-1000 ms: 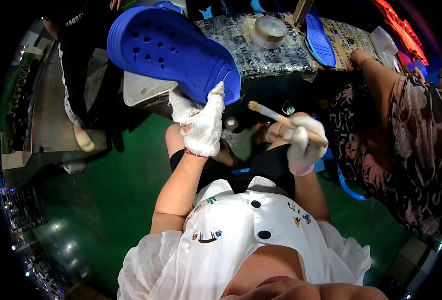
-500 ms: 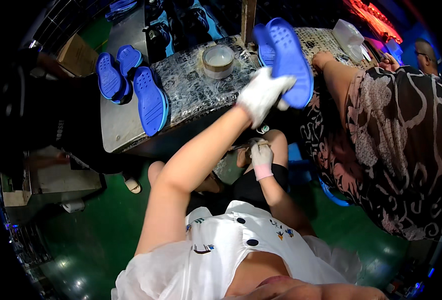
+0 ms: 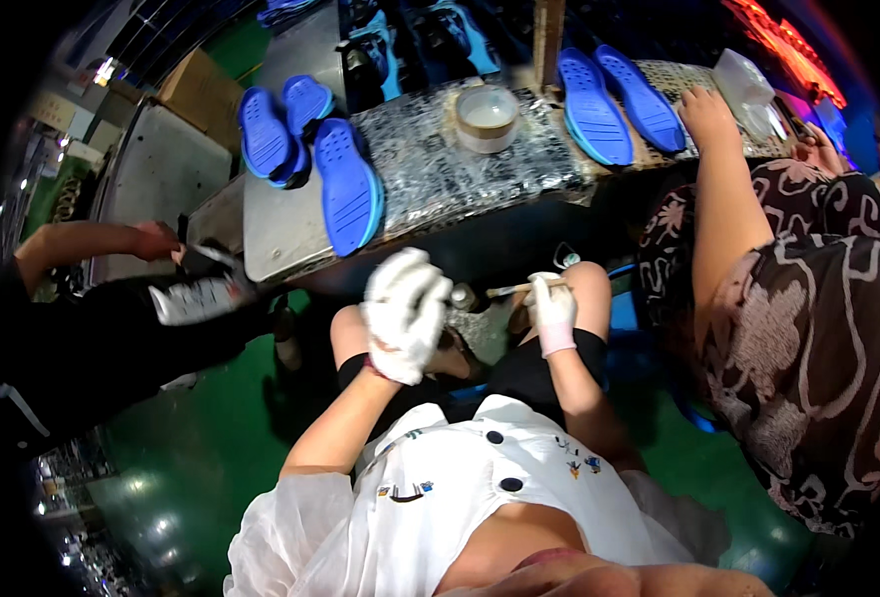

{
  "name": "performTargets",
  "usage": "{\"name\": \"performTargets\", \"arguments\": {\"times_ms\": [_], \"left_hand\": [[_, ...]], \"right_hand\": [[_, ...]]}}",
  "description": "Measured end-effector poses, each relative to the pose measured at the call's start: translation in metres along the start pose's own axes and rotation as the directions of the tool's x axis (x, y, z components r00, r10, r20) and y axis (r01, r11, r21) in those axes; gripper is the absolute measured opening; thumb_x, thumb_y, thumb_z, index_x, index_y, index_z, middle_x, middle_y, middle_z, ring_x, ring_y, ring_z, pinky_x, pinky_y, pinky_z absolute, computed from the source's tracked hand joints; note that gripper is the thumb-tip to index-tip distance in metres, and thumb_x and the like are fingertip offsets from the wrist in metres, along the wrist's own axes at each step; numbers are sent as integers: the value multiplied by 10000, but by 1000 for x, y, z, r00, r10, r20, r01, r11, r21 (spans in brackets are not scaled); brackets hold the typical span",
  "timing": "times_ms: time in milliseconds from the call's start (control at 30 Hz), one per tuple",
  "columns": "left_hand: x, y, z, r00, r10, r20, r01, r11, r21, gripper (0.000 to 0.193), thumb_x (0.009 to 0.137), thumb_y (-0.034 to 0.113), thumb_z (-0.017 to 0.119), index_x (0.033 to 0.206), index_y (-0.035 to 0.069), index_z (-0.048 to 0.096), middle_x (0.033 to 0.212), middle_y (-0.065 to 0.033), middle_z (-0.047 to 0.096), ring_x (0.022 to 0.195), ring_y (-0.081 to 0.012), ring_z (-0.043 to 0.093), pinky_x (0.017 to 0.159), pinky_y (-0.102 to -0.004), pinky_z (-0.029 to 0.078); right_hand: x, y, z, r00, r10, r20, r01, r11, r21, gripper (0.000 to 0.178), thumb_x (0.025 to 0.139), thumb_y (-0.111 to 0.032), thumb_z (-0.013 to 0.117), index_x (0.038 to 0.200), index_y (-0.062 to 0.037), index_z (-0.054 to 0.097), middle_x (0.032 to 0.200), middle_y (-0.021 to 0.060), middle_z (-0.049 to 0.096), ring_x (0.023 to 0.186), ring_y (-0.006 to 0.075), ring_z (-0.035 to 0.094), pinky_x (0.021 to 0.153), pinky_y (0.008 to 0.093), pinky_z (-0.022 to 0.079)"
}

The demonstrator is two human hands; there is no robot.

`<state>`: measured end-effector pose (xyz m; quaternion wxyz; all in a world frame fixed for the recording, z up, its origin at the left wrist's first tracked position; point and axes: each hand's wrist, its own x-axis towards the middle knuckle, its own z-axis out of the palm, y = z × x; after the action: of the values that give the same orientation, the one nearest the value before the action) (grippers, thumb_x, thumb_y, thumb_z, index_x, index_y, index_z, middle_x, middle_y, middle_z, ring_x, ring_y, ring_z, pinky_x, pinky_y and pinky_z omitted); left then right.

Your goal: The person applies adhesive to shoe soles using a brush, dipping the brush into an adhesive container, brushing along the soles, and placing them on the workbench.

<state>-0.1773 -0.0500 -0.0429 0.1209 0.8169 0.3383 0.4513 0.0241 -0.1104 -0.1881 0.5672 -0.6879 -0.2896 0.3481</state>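
Observation:
My left hand (image 3: 405,316), in a white glove, is in the air over my lap, short of the table's near edge. Its fingers are partly spread and blurred, and nothing shows in them. Near my right knee, my gloved right hand (image 3: 553,310) is closed around a thin brush (image 3: 511,291) with a wooden handle, pointing left. A blue shoe sole (image 3: 350,194) lies near the table's left front edge, with another sole (image 3: 266,134) and a third (image 3: 307,98) behind it. Right of the post lie two more blue soles, one (image 3: 596,109) beside the other (image 3: 641,99).
A round tub (image 3: 488,134) with pale contents stands mid-table (image 3: 410,189). Behind it rises a wooden post (image 3: 547,45) near dark shoes (image 3: 370,55). A person at right rests a hand (image 3: 708,114) by a clear plastic box (image 3: 743,90). Another person's arm (image 3: 97,241) is at left.
My left hand has let go of the blue sole, now lying on the table at right, and has drawn back toward my lap. My right hand still holds the brush.

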Motion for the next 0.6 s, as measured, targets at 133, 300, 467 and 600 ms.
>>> {"name": "performTargets", "arguments": {"times_ms": [133,300,467,600], "left_hand": [[12,-42,-31,979,-26,-202,114,892,438,454,717,25,756,1136,26,580,1247,-189,503,1121,-331,534,932,-384,458],[-5,-77,-24,913,-299,-278,284,954,-92,199,725,27,757,901,13,665,1329,-197,437,1128,-297,531,910,-350,460],[-20,-25,-44,612,-771,-174,529,563,-635,231,858,131,654,1054,38,574,1274,-127,477,1032,-195,564,787,-302,493],[-4,-38,-60,332,-899,287,510,-85,-856,308,917,258,572,1157,82,493,947,-29,558,756,-142,544,603,-263,460]], "right_hand": [[3,4,-1,997,-80,6,80,991,-107,192,903,-195,559,929,-24,643,654,68,626,576,151,596,568,279,472],[0,7,8,997,-53,54,60,988,-145,206,903,-205,558,937,-22,646,672,83,636,596,175,610,591,294,482],[3,27,4,986,-166,16,164,951,-261,206,903,-197,558,932,-13,645,681,85,635,620,177,614,609,291,487],[-5,2,6,999,-1,54,7,995,-103,205,911,-197,543,941,-19,639,672,72,630,639,166,613,639,272,478]]}}
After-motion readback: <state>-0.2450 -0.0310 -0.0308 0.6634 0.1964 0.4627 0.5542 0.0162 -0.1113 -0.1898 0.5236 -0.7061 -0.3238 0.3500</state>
